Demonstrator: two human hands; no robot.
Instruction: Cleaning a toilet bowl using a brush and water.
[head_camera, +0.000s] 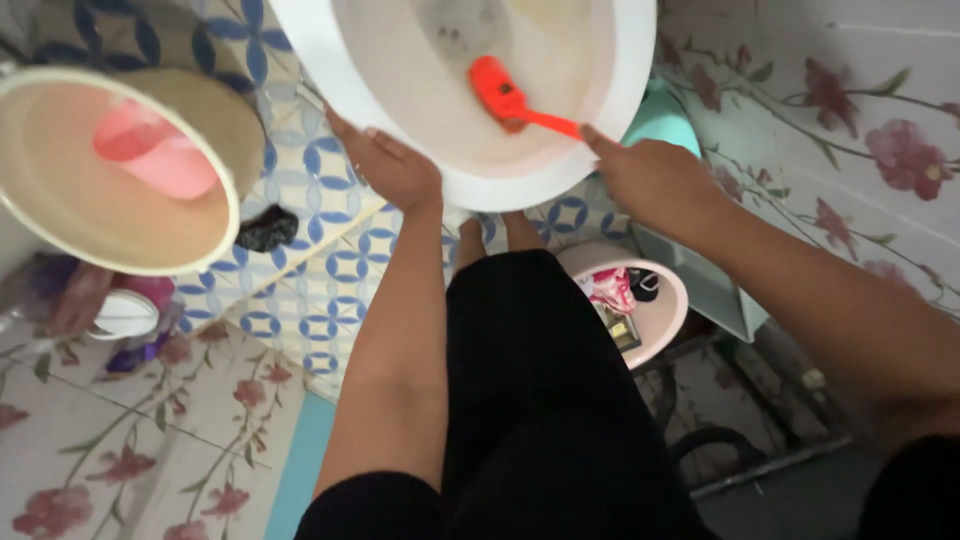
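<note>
We've got our left hand (392, 168) gripping the rim of the big round white plastic basin (620, 80), while our right hand (650, 178) grips the orange plastic scrub brush (505, 98) by its handle, bristles down inside the basin.

The white basin (470, 185) is cut off by the frame's top edge. The orange brush's (505, 98) handle end vanishes under the right hand (650, 180). At left, the beige bucket (60, 215) runs off-frame; items in the small pink tub (665, 320) at centre right are too small to tell.

Patterned tile floor (300, 300), dark rag (267, 228)
</note>
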